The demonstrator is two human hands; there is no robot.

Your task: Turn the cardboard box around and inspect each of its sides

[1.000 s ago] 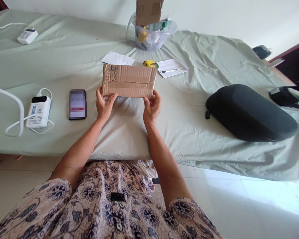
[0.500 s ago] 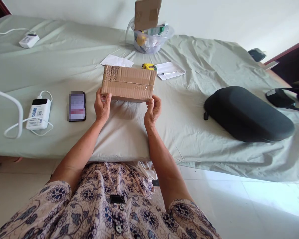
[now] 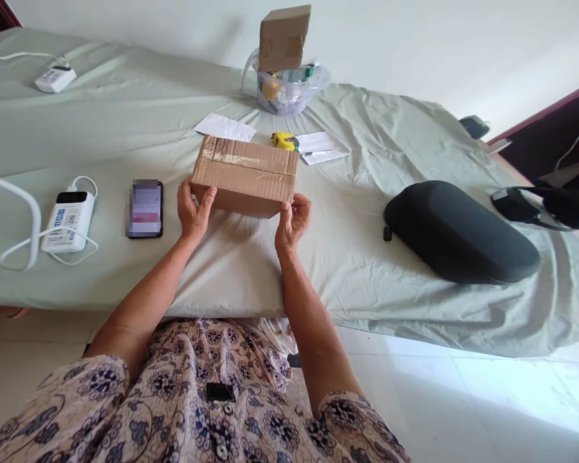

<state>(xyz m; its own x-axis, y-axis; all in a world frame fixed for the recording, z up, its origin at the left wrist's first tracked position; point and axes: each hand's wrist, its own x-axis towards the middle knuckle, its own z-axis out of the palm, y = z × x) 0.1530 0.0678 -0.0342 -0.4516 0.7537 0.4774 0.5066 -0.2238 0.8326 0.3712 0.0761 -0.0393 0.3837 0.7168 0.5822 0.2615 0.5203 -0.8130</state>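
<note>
A taped brown cardboard box [image 3: 245, 175] rests on the pale green sheet of the bed [image 3: 101, 128], in the middle of the view. My left hand [image 3: 193, 209] grips its near left corner, fingers curled round the edge. At the near right corner my right hand [image 3: 293, 218] holds the box with bent fingers. The box's taped top face is turned up toward me.
Left of the box lie a phone [image 3: 145, 208] and a white power bank with cable [image 3: 67, 220]. Behind it are paper sheets [image 3: 224, 127], a yellow tape measure [image 3: 284, 140], and a clear bowl [image 3: 289, 90] with a small box on it. A black case [image 3: 458, 233] lies right.
The box has tipped from standing on edge to lying flat on the bed, top face up. Both hands came down with it, keeping hold of the near corners.
</note>
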